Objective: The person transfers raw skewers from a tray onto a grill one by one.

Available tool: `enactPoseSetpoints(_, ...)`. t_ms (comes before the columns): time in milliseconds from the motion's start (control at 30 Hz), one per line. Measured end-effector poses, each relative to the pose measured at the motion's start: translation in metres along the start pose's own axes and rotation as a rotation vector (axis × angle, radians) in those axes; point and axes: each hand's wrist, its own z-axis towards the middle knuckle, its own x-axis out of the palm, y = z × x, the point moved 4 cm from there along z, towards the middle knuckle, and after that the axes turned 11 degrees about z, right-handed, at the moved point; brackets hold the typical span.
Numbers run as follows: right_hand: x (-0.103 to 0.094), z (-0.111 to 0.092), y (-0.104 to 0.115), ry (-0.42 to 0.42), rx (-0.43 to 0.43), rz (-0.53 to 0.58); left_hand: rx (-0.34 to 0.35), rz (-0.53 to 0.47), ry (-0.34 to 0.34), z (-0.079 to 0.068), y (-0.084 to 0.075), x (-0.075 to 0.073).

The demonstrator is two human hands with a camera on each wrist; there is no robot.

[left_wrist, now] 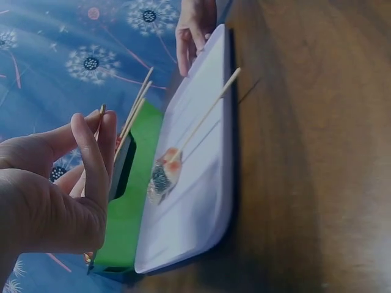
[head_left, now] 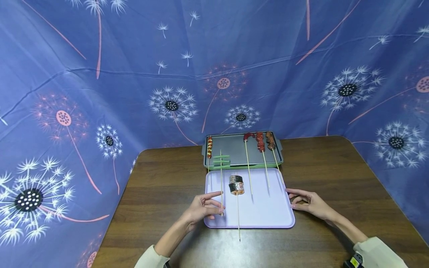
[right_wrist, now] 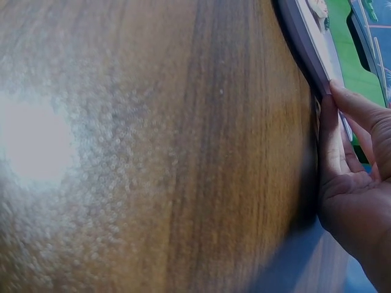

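Note:
My left hand (head_left: 204, 208) pinches the lower stick of a skewer of green pieces (head_left: 221, 161) between thumb and fingers. Its green pieces are at the front edge of the grey-topped grill pan (head_left: 228, 140). In the left wrist view, the stick's end pokes up between the fingertips (left_wrist: 109, 119). On the lilac tray (head_left: 268, 212) lies a skewer with a sushi-like roll wrapped in dark bands (head_left: 236, 185), its stick reaching past the near rim. At the tray's right side, my right hand (head_left: 311, 204) pinches the rim, thumb and finger meeting there in the right wrist view.
Across the pan rest a red-and-white skewer (head_left: 209, 147) at left, then a curved red one (head_left: 248, 136), a red meat one (head_left: 260, 142) and a brown meat one (head_left: 270, 140); their sticks overhang the tray. A wooden table (head_left: 161, 186) lies beneath, a blue dandelion cloth (head_left: 275, 82) behind.

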Motion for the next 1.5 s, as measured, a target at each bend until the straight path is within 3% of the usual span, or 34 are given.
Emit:
enactPoseSetpoints(367,0.000,0.000,0.001,0.012,-0.004,0.021,-0.006,0.070,-0.014,0.027,-0.033,-0.018)
enactPoseSetpoints(667,0.001,0.001,-0.001,0.012,-0.003,0.033,-0.022,0.094,-0.039,0.052,-0.049,-0.034)
enactPoseSetpoints(1033,0.001,0.000,0.001,0.005,0.005,0.039,-0.064,0.089,-0.052,0.079,-0.052,-0.040)
enactPoseSetpoints(1500,0.001,0.000,0.002,-0.003,0.001,0.025,-0.090,0.074,-0.065,0.093,-0.049,-0.042)
